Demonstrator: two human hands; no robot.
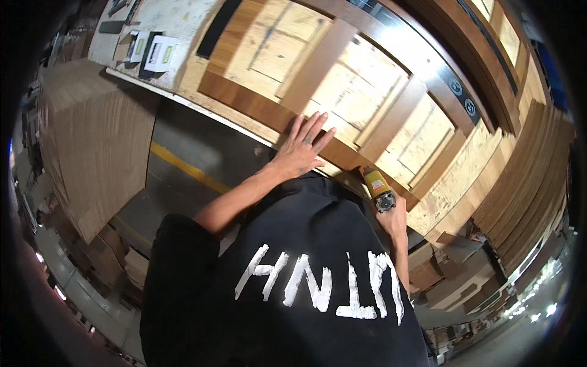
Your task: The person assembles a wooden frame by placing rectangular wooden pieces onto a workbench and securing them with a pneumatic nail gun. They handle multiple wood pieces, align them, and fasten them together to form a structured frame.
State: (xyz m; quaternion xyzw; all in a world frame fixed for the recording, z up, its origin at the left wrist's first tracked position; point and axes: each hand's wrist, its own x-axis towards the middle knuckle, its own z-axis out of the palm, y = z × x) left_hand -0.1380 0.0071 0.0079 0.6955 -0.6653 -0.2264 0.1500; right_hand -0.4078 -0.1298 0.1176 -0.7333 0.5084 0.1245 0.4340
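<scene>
A brown wooden frame (321,60) with several crossbars lies flat on the workbench, its long near rail running along the bench's front edge. My left hand (299,151) rests on that near rail with fingers spread, holding nothing. To the right, my right hand (394,215) is closed around a yellow-and-black nail gun (375,183). The nose of the tool is at the near edge of the rail; whether it touches the wood I cannot tell. My right fingers are partly hidden behind the tool.
Pale, rough board (361,82) shows through the frame's openings. Beyond the frame stands another brown wooden piece (471,55). Small boxes (161,54) sit at the bench's left end. Stacked cardboard (92,140) stands at left, brown panels (526,183) at right. A yellow line (189,167) marks the floor.
</scene>
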